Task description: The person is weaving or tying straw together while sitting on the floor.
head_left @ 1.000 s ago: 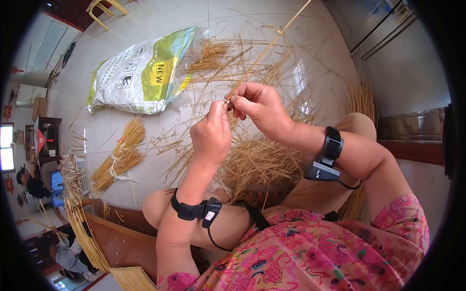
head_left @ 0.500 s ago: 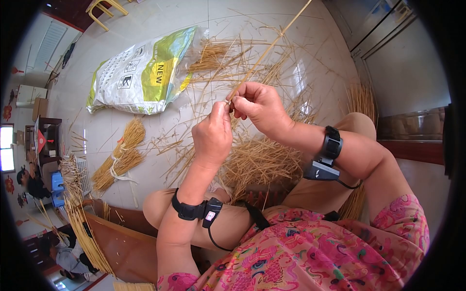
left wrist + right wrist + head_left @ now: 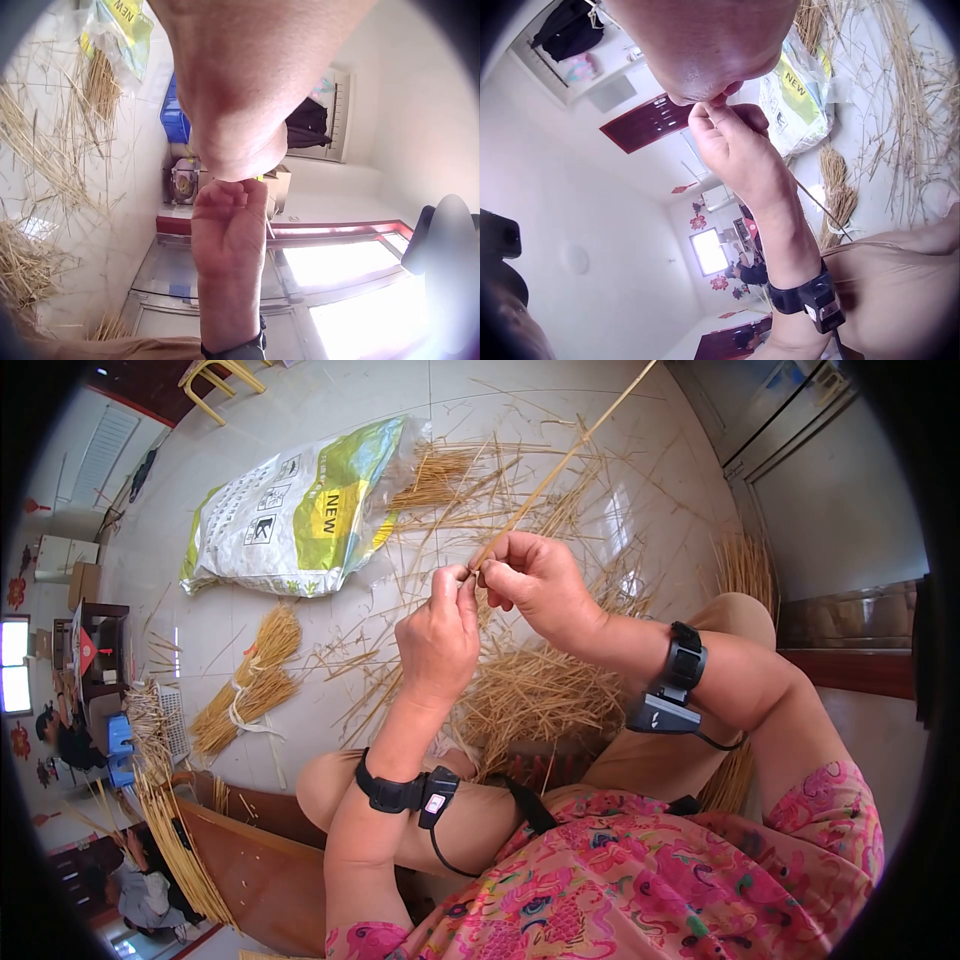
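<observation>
In the head view, both hands meet fingertip to fingertip in front of the body, at the lower end of a long straw stalk [image 3: 541,490]. My right hand [image 3: 545,588] pinches the stalk between thumb and curled index finger. Its upper length slants away to the top right. My left hand [image 3: 440,630] pinches the stalk's short lower end right beside the right fingertips. The wrist views show the right hand [image 3: 229,236] and left hand [image 3: 742,157] from the side. In each, the nearer hand covers most of the pinch.
Loose straw [image 3: 540,695] is heaped between the legs and scattered over the tiled floor. A tied straw bundle [image 3: 250,680] lies left, below a white-green plastic bag [image 3: 270,510] with straw at its mouth. A brown wooden board [image 3: 260,870] stands lower left; metal doors [image 3: 830,510] are right.
The left hand's fingertips have shifted slightly, with index finger and thumb now reaching up to the stalk's end. The stalk's far end has swung a little to the right. The right hand barely moved.
</observation>
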